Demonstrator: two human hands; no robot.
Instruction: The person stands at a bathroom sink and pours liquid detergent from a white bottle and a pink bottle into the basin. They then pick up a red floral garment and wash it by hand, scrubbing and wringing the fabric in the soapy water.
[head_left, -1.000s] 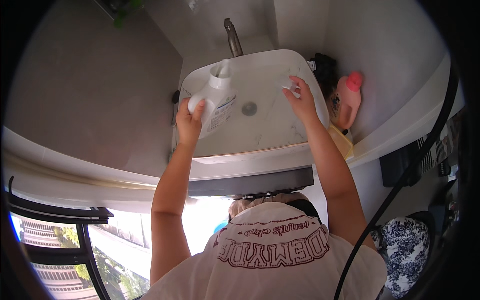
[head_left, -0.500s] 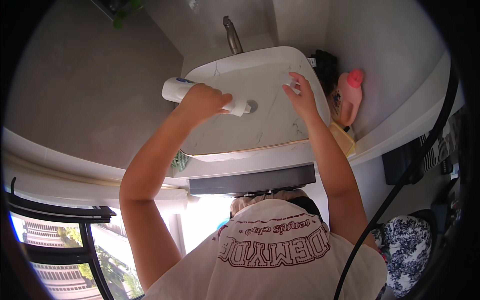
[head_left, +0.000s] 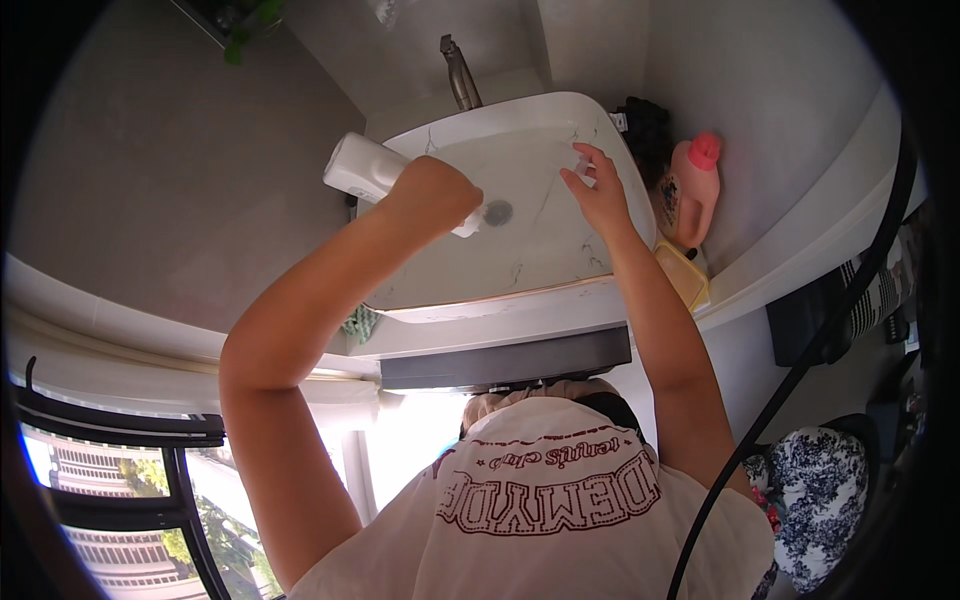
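Left of centre, our left hand (head_left: 435,200) grips the white bottle (head_left: 364,167), long axis slanting down-right toward the drain (head_left: 498,213); right of centre, our right hand (head_left: 599,193) pinches a translucent cap (head_left: 586,172).

Pretty sure it's a washroom corner in somebody's home. Dead giveaway is the white marbled washbasin (head_left: 560,240) around upper centre, drain (head_left: 497,213) and all, with a metal faucet (head_left: 461,78) behind it. Plus a red-capped pink bottle (head_left: 690,195) right of it, and a dark-framed window (head_left: 100,470) lower left.
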